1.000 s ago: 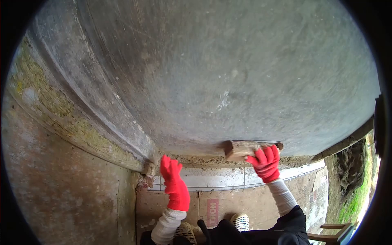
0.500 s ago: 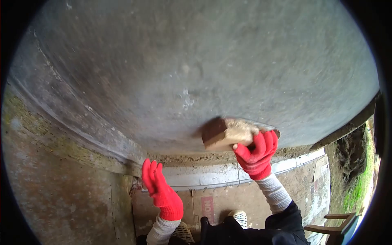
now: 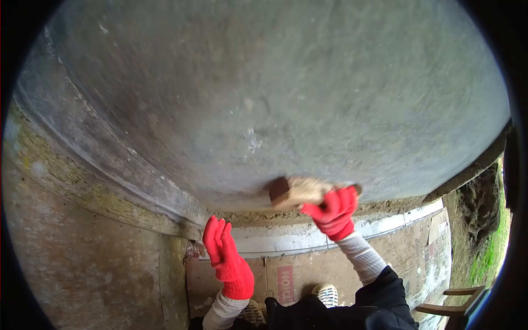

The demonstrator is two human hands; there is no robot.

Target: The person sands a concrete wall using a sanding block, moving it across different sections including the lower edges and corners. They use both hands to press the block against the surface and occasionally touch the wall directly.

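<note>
My right hand (image 3: 335, 213), in a red glove, is closed around a wood-coloured block (image 3: 301, 191). The block lies against the lower part of a broad grey cement-like wall surface (image 3: 308, 104); whether it has a handle is hidden by the glove. My left hand (image 3: 228, 261), also gloved in red, hangs free near the wall's foot with its fingers stretched upward and nothing in them.
Along the wall's base runs a rough ledge (image 3: 258, 218) with a pale strip (image 3: 269, 243) below it. Cardboard (image 3: 220, 280) covers the floor under my shoes (image 3: 325, 295). At left stands a stained brown panel (image 3: 82, 247); a wooden chair-like piece (image 3: 448, 309) is at lower right.
My right hand and the block have moved left and slightly down along the wall. My left hand sits a little further right in view, still free. The view has shifted slightly.
</note>
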